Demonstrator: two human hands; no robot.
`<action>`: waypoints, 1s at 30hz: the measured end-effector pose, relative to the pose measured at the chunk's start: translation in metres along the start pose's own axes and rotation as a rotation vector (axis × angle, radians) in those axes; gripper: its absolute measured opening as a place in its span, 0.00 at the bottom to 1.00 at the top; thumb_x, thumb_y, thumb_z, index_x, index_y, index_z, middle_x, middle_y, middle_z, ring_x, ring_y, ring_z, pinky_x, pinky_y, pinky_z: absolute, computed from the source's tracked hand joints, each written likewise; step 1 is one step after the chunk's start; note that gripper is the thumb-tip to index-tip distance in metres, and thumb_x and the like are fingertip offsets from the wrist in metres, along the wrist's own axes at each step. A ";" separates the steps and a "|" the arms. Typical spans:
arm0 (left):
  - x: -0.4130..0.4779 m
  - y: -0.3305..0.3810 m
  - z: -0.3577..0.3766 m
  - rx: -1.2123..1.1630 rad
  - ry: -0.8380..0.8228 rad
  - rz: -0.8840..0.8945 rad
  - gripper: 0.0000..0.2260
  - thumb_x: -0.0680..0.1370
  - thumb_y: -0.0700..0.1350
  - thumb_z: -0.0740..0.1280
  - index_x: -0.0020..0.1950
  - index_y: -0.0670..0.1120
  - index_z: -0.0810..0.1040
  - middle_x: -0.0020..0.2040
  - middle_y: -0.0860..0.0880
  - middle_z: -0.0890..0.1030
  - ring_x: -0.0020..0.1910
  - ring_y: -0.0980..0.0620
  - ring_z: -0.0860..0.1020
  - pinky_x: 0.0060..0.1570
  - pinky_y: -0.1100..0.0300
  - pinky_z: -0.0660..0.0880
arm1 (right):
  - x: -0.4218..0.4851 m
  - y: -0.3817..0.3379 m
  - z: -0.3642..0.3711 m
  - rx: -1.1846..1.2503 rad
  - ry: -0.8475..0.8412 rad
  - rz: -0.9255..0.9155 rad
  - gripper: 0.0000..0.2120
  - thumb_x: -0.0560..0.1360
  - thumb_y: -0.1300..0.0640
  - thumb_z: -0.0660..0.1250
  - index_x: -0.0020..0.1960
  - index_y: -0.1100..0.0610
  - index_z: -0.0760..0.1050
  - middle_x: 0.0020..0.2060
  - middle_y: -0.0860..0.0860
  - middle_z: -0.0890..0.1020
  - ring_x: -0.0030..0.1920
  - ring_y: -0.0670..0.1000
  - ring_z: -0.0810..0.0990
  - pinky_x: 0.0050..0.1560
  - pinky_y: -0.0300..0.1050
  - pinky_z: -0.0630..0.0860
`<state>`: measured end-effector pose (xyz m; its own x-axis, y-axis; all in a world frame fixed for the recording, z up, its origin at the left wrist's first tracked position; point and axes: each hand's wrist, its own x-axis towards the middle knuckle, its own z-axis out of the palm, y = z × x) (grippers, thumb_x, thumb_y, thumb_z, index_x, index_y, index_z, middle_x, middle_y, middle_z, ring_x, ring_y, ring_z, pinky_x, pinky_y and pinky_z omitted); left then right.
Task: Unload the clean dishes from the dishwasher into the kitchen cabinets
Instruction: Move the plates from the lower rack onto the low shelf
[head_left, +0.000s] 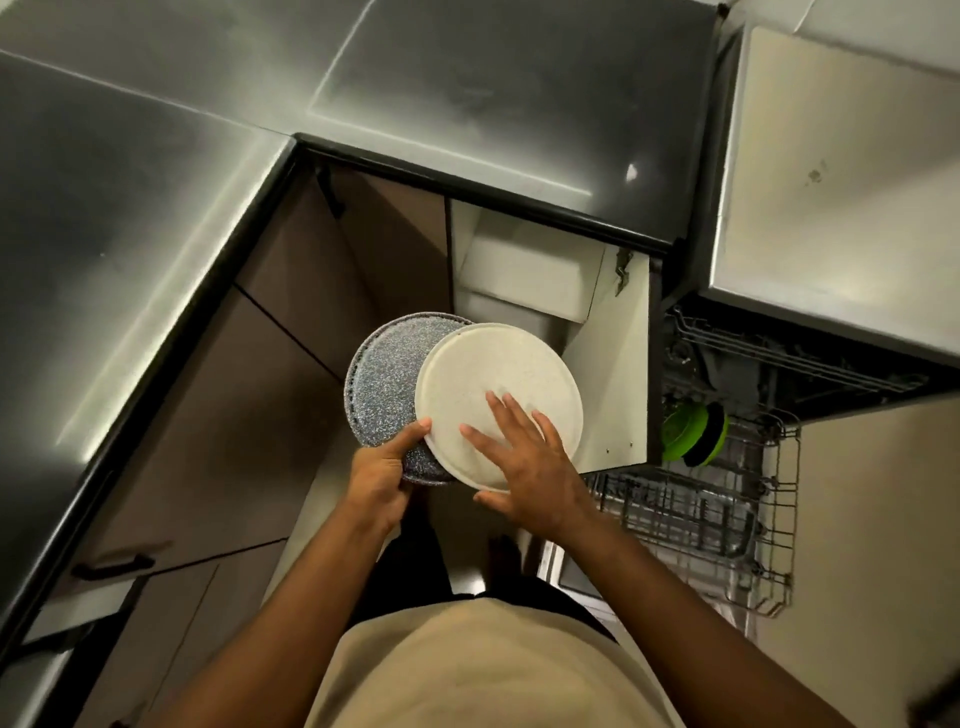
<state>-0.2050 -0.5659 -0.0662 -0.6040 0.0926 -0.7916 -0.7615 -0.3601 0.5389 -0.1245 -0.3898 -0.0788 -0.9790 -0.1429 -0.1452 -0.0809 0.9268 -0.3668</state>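
Left of the wire dishwasher rack (727, 512), your left hand (382, 470) pinches the round speckled grey plate (384, 382) at its rim. Your right hand (524, 457) lies flat, fingers straight, on the round cream plate (498, 374) overlapping it. Both are likely stiff, slick and breakable, so hold them by the rims.

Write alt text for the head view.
The left hand grips a speckled grey plate, the right hand flat on a cream plate overlapping it, before an open cabinet. At right, a dishwasher rack holds a green item.
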 end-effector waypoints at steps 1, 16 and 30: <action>0.008 0.009 0.001 0.015 -0.018 -0.011 0.23 0.65 0.37 0.76 0.58 0.33 0.79 0.53 0.38 0.84 0.51 0.39 0.83 0.53 0.43 0.80 | 0.006 -0.004 0.002 0.017 -0.018 0.020 0.43 0.67 0.48 0.74 0.77 0.45 0.57 0.79 0.54 0.53 0.79 0.55 0.51 0.75 0.58 0.56; 0.158 0.055 0.047 0.165 -0.106 -0.124 0.26 0.64 0.38 0.78 0.59 0.32 0.79 0.54 0.37 0.83 0.54 0.40 0.82 0.58 0.44 0.78 | 0.109 0.039 0.033 0.207 0.009 0.303 0.43 0.69 0.60 0.68 0.78 0.42 0.54 0.79 0.47 0.49 0.79 0.47 0.43 0.77 0.47 0.43; 0.349 -0.014 0.136 0.104 -0.167 -0.114 0.19 0.70 0.36 0.75 0.60 0.37 0.80 0.52 0.40 0.85 0.51 0.42 0.84 0.55 0.41 0.79 | 0.216 0.206 0.144 0.147 0.357 0.366 0.40 0.62 0.73 0.66 0.71 0.50 0.70 0.76 0.49 0.63 0.78 0.49 0.55 0.76 0.56 0.53</action>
<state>-0.4373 -0.4025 -0.3110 -0.5370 0.2830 -0.7947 -0.8417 -0.2417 0.4827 -0.3254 -0.2797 -0.3181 -0.9432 0.3312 0.0246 0.2796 0.8319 -0.4792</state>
